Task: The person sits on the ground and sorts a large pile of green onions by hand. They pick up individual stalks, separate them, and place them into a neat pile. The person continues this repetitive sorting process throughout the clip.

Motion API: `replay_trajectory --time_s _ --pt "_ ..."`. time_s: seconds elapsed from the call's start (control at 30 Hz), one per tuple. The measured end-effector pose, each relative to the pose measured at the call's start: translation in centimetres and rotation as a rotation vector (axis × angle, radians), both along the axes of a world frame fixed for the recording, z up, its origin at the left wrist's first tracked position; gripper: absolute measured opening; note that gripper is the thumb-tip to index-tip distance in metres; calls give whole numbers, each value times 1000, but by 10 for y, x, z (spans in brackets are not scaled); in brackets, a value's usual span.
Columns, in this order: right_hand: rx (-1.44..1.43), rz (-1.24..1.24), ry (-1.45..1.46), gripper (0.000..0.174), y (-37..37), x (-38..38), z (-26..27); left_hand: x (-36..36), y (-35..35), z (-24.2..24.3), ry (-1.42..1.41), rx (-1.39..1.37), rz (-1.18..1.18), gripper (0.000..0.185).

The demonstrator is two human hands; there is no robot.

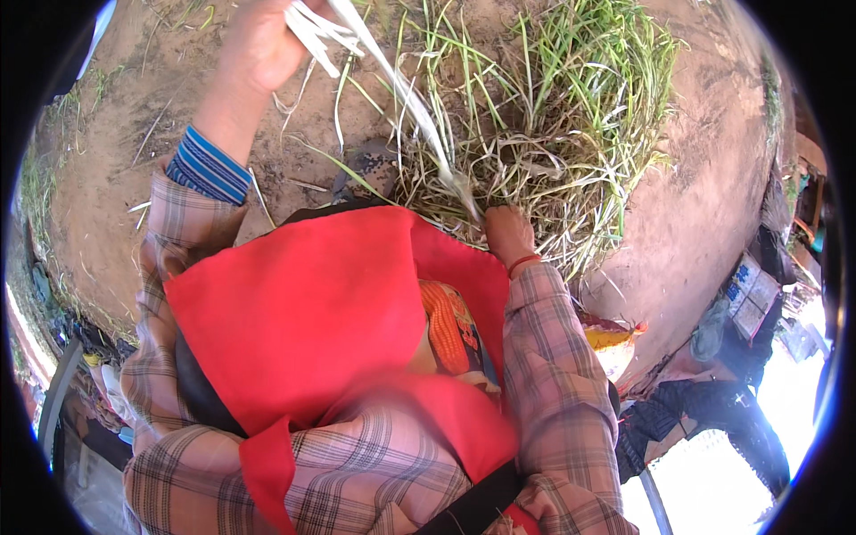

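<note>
My left hand is raised at the top left, closed around several white stems that look like scallions; its upper part is cut off by the picture's edge. A long pale stalk, blurred by motion, slants from beside that hand down to my right hand. The right fingers are closed at the stalk's lower end, against a heap of green and withered scallion-like leaves. A red cloth apron covers my lap, just below the right hand.
A patterned camouflage shoe shows beyond the apron on bare earth. Loose leaves lie scattered there. At right are a yellow-and-white bag, a blue-and-white package and dark clothing. A grey bar stands at far left.
</note>
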State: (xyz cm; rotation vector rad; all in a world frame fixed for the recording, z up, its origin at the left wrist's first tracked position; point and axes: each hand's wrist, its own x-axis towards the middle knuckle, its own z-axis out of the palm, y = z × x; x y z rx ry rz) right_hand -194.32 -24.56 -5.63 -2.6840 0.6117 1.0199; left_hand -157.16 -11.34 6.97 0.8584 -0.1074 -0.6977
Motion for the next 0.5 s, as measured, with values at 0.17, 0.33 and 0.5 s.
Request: replay_trajectory --time_s 0.17,0.33,0.5 --pt "-3 -192 247 21 -2 7 16 28 5 11 32 29 82 15" --pt "392 -494 -828 43 -31 86 84 -8 -12 2 16 67 35 13" --pt "1217 -601 -628 37 20 124 105 -9 -20 1 163 -5 -12 14"
